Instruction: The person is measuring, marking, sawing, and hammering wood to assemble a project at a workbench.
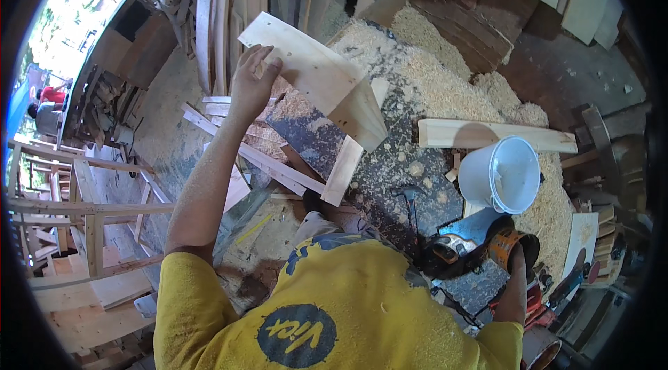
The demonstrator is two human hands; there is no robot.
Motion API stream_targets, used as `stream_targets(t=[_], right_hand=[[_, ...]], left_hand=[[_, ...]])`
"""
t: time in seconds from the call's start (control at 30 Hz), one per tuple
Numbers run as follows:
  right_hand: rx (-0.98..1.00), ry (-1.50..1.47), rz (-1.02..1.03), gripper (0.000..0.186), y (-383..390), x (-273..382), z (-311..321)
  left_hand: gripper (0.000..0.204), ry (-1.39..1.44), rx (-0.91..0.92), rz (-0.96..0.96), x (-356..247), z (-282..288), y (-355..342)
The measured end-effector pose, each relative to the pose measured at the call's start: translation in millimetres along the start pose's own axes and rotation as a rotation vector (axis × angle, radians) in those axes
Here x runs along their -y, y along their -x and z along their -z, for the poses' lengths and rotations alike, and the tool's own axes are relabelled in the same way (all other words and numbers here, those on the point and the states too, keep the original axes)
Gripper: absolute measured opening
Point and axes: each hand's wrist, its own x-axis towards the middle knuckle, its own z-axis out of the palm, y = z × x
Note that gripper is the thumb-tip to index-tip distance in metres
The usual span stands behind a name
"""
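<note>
Spanning the middle: one dark, shavings-flecked worktop (379, 192), its far and right edges buried.
Shirt: one yellow fabric shirt (390, 314), worn by the person; its back carries one round, dark blue emblem (297, 336) with yellow script lettering.
Sawdust: one long, pale heap of loose sawdust (424, 57), banked along the worktop's far and right sides.
Leaning timber: several long, pale wooden planks (223, 15) beyond the worktop, too crowded to count.
Board: one wide, flat, pale wooden board (306, 64), slanting over the worktop's far left part; whether raised or resting, I cannot tell.
Plank: one long, narrow, pale wooden plank (445, 135), lying crosswise to the right of the board.
Bucket: one round, white plastic bucket (479, 178), mouth upward, just nearer than the plank; a shavings-strewn strip of room separates it from the board.
Tool: one blue, metal-bodied tool (476, 229), near the bucket's lower side.
Cylinder: one short, worn, orange cylinder (501, 248), at the tool's right end.
Left hand: the left hand (254, 77) touches the board's left edge, thumb spread away from the fingers.
Right hand: the right hand (515, 257) is at the cylinder, mostly hidden; I cannot tell how its fingers are set.
Hammer: one slim, dark hammer (412, 206), lying left of the bucket.
</note>
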Motion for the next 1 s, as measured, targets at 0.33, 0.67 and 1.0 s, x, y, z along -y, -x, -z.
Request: stream_targets(t=[0.33,0.67,1.0], right_hand=[[-0.47,0.434,0.109,0.021,76.0,88.5,25.3],[-0.745,-0.888,0.148,0.008,221.7,321.6,35.6],[-0.379,-1.423,0.883,0.008,106.9,687.4,-66.3]], left_hand=[[0.054,-0.062,-0.104,0.091,43.8,-10.9,-43.5],[0.036,1.02,0.12,0.544,94.0,-19.1,-84.5],[0.056,1.057,0.248,0.256,80.7,0.0,-60.4]])
